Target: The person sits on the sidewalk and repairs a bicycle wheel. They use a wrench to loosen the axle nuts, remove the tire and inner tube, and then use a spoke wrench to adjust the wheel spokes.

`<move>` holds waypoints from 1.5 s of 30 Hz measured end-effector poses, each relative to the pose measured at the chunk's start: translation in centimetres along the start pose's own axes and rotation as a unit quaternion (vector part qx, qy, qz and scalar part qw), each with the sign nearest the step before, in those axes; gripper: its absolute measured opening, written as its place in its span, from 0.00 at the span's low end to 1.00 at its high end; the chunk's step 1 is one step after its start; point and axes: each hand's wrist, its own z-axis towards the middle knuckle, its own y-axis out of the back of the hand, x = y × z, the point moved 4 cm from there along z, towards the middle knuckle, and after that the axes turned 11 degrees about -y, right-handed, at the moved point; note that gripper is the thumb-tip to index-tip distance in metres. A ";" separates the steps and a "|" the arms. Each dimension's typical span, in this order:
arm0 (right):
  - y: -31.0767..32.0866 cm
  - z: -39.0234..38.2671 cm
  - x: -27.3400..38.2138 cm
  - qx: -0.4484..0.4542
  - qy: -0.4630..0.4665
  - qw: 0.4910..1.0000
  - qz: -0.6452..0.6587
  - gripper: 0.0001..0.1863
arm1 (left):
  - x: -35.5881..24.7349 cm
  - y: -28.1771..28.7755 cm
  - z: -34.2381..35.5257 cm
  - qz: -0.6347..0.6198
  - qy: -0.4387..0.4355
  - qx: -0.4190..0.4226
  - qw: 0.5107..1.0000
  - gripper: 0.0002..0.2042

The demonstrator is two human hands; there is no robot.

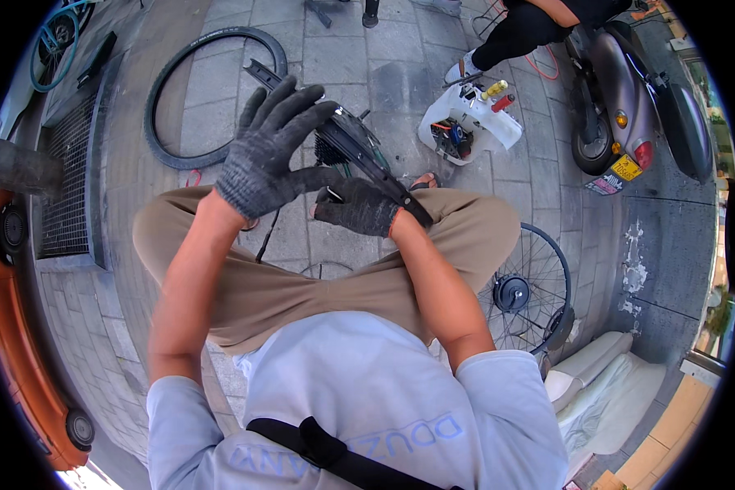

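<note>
I sit with a black bicycle frame part slanting between my knees, a toothed sprocket cluster beside it. My left hand, in a dark grey knit glove, is held over the upper part of the frame, open, fingers spread and thumb stretched toward my right hand. Gloved too, my right hand lies by the frame's lower end with its fingers closed. A small shiny piece shows at its fingers; its kind is too small to tell. Whether the left hand touches the frame cannot be made out.
A loose tire lies at the far left. Ahead stands a cut white container with tools, including a red-handled one. A spoked wheel lies at my right. Beyond are a scooter and a seated person's leg.
</note>
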 end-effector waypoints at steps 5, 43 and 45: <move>4.8 1.9 0.6 0.058 0.063 0.992 -0.095 0.19 | 4.5 -3.6 3.0 0.086 -0.027 0.072 0.993 0.28; 2.5 19.0 -10.9 -0.049 -0.275 0.724 0.630 0.16 | 17.7 -4.3 8.5 0.045 0.377 -0.042 0.924 0.20; 3.0 18.8 -10.8 -0.068 -0.286 0.749 0.594 0.15 | 17.7 -4.5 8.9 0.039 0.382 -0.018 0.923 0.20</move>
